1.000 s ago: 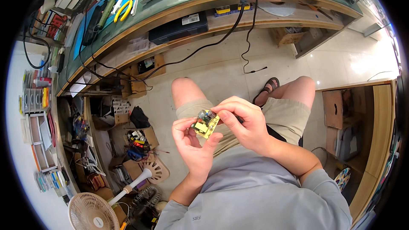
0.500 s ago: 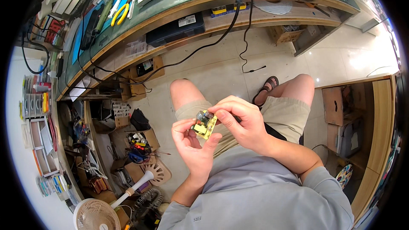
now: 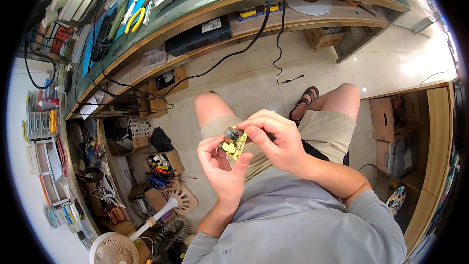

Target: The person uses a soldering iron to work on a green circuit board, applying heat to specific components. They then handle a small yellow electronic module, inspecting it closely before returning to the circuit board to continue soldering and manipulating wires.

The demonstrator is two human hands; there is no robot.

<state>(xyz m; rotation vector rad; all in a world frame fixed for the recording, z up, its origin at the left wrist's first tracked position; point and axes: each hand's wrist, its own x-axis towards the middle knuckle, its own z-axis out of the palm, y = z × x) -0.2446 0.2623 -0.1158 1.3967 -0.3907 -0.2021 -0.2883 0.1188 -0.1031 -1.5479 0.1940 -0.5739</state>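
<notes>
A small circuit board (image 3: 236, 147) with yellow and dark components is held up over my lap, between both hands. My left hand (image 3: 221, 168) grips its left and lower edge, thumb toward the lower right corner and fingers along the left side. My right hand (image 3: 274, 139) pinches the upper right part of the board with thumb and fingertips; those fingers cover that corner. The board is tilted, with its component side partly facing up.
A green-topped workbench (image 3: 161, 24) curves across the far side, bearing yellow-handled pliers (image 3: 135, 21) and a microscope (image 3: 73, 0). A black cable (image 3: 215, 66) hangs from it. Boxes of parts (image 3: 163, 164) and a fan (image 3: 115, 249) stand at left, a wooden cabinet (image 3: 435, 142) at right.
The board has turned slightly in my fingers, its face now looking narrower. Both hands stay in nearly the same place, and the view has shifted a little.
</notes>
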